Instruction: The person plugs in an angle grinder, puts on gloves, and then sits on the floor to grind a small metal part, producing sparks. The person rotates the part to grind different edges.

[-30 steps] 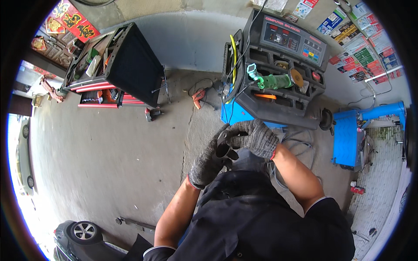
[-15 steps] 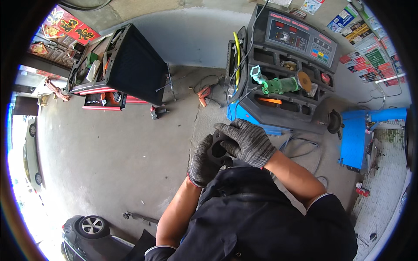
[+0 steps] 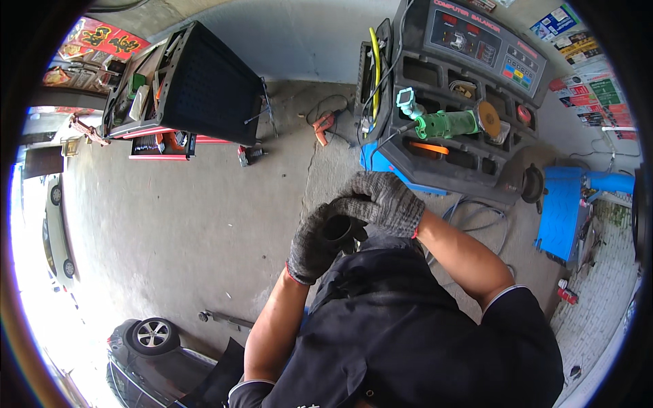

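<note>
Left hand (image 3: pixel 314 241), grey knit glove: fingers wrapped around a short black tube (image 3: pixel 338 228), held at chest height. Right hand (image 3: pixel 383 199), same glove: fingers curled over the tube's top edge. Beyond: grey wheel balancer (image 3: pixel 469 102) carrying a green tool (image 3: pixel 445 124); black tool cart (image 3: pixel 183 85); car wheel (image 3: pixel 151 334) at lower left on the concrete floor (image 3: pixel 183 224).

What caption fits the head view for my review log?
Gloved left hand and right hand together grip a dark round part above a concrete floor, near a wheel balancer.
</note>
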Action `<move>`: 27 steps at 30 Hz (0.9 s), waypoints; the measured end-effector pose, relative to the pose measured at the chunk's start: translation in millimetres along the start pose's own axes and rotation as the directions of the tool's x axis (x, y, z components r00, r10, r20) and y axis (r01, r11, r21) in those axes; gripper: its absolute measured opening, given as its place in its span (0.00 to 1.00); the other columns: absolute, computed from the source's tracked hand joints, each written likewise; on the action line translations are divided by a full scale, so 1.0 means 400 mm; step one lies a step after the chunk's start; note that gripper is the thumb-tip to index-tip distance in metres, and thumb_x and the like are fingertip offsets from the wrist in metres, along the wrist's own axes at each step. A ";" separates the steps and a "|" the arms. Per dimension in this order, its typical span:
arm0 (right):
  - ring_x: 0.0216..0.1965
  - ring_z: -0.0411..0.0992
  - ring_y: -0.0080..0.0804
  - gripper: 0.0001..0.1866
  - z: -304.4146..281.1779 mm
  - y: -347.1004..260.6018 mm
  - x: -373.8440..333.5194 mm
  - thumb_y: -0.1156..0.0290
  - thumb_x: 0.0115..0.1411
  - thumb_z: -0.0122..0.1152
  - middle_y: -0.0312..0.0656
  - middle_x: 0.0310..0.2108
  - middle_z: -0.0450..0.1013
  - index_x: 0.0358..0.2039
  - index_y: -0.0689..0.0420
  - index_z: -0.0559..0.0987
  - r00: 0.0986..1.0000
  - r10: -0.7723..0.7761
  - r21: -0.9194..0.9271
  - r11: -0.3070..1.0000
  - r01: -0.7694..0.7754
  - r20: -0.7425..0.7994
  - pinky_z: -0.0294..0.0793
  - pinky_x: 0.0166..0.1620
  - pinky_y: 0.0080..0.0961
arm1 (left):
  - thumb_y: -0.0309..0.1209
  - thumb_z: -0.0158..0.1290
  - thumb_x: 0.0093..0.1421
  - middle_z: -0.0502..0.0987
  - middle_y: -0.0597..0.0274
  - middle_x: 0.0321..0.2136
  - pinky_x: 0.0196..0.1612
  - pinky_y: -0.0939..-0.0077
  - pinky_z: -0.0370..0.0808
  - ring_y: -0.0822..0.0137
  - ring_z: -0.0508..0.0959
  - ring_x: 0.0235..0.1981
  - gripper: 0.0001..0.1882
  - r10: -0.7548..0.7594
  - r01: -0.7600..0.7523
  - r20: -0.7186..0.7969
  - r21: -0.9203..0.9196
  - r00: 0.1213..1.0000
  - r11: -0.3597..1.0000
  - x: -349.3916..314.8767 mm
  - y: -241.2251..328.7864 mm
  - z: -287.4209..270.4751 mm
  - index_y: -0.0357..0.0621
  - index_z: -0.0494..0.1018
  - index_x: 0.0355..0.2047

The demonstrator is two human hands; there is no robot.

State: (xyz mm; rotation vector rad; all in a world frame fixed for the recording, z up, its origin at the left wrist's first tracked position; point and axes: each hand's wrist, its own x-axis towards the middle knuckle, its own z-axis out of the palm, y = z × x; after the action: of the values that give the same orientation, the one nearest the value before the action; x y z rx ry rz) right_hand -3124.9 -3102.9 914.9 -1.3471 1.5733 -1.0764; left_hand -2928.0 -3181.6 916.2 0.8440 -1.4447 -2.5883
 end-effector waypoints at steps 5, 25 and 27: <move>0.36 0.83 0.34 0.13 -0.015 -0.003 0.007 0.64 0.60 0.70 0.44 0.35 0.84 0.40 0.60 0.86 0.994 0.111 0.186 0.977 -0.107 -0.013 0.80 0.44 0.29 | 0.56 0.38 0.74 0.80 0.46 0.48 0.36 0.70 0.79 0.61 0.82 0.38 0.34 -0.041 0.091 0.095 -0.612 0.995 0.786 0.001 -0.019 0.011 0.33 0.73 0.56; 0.18 0.68 0.23 0.13 -0.107 0.244 -0.140 0.59 0.65 0.68 0.31 0.20 0.71 0.29 0.54 0.80 0.445 0.831 0.920 0.391 -0.039 -0.335 0.70 0.24 0.23 | 0.62 0.35 0.73 0.80 0.63 0.41 0.23 0.81 0.60 0.76 0.67 0.23 0.40 -0.164 0.147 0.017 -0.538 0.986 0.830 0.038 -0.049 -0.023 0.38 0.66 0.66; 0.20 0.72 0.25 0.12 -0.155 0.295 -0.159 0.60 0.64 0.70 0.32 0.20 0.72 0.30 0.54 0.80 0.329 0.876 0.935 0.332 0.123 -0.354 0.77 0.26 0.25 | 0.62 0.35 0.73 0.79 0.64 0.40 0.22 0.82 0.58 0.77 0.66 0.22 0.40 -0.146 0.123 -0.018 -0.444 0.989 0.888 0.070 -0.053 -0.024 0.39 0.67 0.65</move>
State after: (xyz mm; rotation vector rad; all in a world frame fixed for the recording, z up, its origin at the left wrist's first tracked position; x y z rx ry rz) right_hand -3213.3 -3023.8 826.6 0.6458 1.4100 -1.9164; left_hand -2942.8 -3185.7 883.2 0.9558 -0.7486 -2.8005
